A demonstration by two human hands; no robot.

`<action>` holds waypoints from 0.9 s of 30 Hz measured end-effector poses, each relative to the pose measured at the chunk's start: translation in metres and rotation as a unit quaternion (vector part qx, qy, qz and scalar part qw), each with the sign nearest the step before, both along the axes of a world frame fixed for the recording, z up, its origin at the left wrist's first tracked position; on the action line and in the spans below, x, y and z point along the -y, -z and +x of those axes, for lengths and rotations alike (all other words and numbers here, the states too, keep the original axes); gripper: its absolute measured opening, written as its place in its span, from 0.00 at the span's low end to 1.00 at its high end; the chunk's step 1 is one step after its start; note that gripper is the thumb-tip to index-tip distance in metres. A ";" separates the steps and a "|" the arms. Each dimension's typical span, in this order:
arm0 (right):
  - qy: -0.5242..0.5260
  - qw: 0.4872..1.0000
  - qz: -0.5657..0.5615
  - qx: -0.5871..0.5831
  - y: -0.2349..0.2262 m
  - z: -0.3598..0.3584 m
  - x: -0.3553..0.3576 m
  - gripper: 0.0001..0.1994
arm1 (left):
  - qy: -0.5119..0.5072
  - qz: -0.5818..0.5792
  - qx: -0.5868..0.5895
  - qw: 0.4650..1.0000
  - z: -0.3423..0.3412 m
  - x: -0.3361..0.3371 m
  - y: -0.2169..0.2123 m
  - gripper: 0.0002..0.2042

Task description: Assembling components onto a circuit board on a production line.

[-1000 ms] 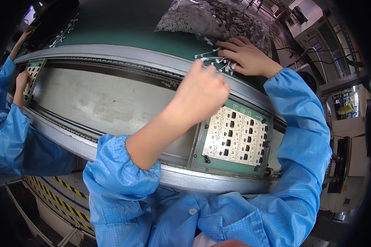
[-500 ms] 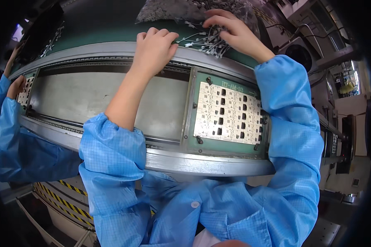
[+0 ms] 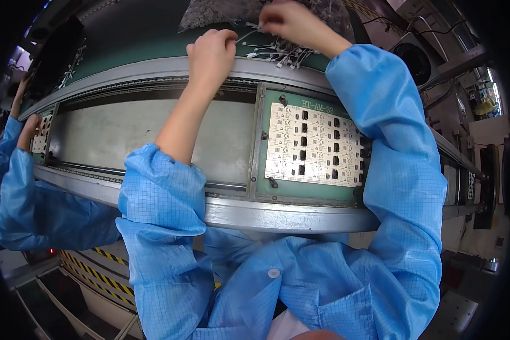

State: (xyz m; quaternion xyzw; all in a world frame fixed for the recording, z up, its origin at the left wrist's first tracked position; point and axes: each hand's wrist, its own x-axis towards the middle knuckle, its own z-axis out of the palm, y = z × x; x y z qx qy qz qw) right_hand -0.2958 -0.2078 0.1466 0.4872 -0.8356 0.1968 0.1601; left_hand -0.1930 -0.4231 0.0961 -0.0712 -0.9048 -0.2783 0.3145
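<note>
Past the far rail, short white cables with connectors (image 3: pixel 292 55) lie in a loose pile on the green surface. My right hand (image 3: pixel 294 24) is above the pile, slightly blurred, its fingertips pinched on a cable whose white connector (image 3: pixel 251 25) sticks out to the left. My left hand (image 3: pixel 211 59) is left of the pile over the far rail, its fingers curled closed. A thin wire passes beside its fingertips; what they hold is hidden. Below the hands, a white circuit board panel (image 3: pixel 317 144) with rows of black components sits in a green fixture (image 3: pixel 266 190).
A clear plastic bag (image 3: pixel 209 16) full of small parts lies behind my hands. Metal rails (image 3: pixel 277 218) run along the conveyor's near and far sides. At left, another person's hand (image 3: pixel 28 131) touches a second board. A round black device (image 3: pixel 416 62) stands at the right.
My right hand has moved left and away from me, its spread fingers now pinched together. My left hand has risen slightly and its fingers have curled in.
</note>
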 end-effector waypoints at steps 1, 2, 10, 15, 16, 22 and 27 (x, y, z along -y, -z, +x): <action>0.017 0.999 -0.044 -0.006 -0.017 -0.004 -0.001 0.10 | -0.001 -0.005 -0.001 1.000 0.002 -0.001 -0.005 0.09; 0.016 0.999 -0.049 -0.007 -0.033 -0.009 -0.005 0.10 | 0.007 0.049 0.002 0.999 0.006 -0.002 -0.010 0.09; 0.183 0.891 -0.353 0.222 -0.125 -0.055 -0.105 0.08 | 0.095 0.414 0.050 0.904 0.007 -0.001 -0.037 0.10; 0.181 0.871 -0.383 0.249 -0.076 -0.035 -0.100 0.07 | 0.089 0.395 0.036 0.914 0.016 0.003 -0.036 0.08; 0.153 0.849 -0.453 0.224 -0.073 -0.029 -0.099 0.07 | 0.086 0.353 0.000 0.932 0.018 0.005 -0.037 0.08; 0.120 0.917 -0.378 0.044 -0.075 0.044 -0.109 0.05 | 0.115 0.072 -0.159 0.978 0.039 -0.004 -0.058 0.06; 0.115 0.958 -0.046 -0.259 -0.054 0.167 -0.120 0.11 | 0.253 -0.128 -0.018 0.959 0.094 -0.069 -0.055 0.12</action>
